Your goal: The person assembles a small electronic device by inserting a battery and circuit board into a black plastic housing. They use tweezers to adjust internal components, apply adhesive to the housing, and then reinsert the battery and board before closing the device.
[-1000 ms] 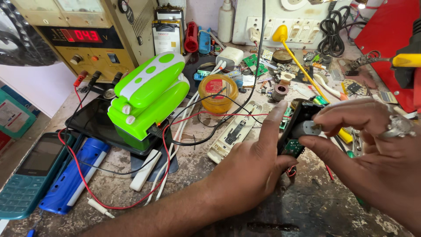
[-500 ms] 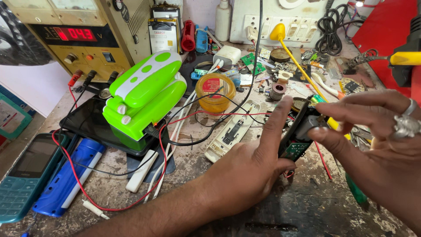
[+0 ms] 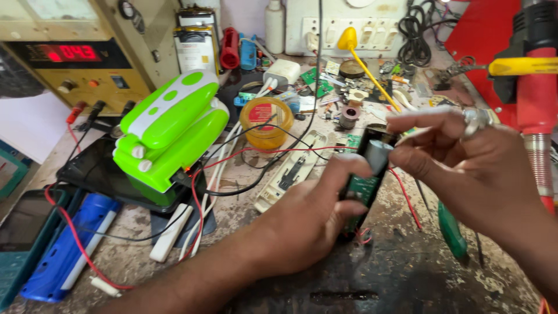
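Observation:
My left hand (image 3: 302,224) grips the lower part of a small green circuit board (image 3: 361,189) in a black frame, held upright over the worn bench. My right hand (image 3: 471,168) pinches a small grey metal part (image 3: 379,152) at the board's top, thumb and fingers closed on it; a ring shows on one finger. Thin red wires (image 3: 404,195) trail from the board. A green-and-white folding lamp (image 3: 171,136) sits to the left on a black tablet (image 3: 99,174).
A power supply with a red display (image 3: 70,55) stands at back left. A tape roll (image 3: 266,119), white phone casing (image 3: 290,171), blue torch (image 3: 75,247), green-handled screwdriver (image 3: 452,229), yellow-tipped tool (image 3: 363,58), red hot-air gun (image 3: 537,99) and a switchboard (image 3: 343,23) crowd the bench.
Both hands and the board shifted slightly left and up in view. My right fingers moved onto the grey part at the board's top.

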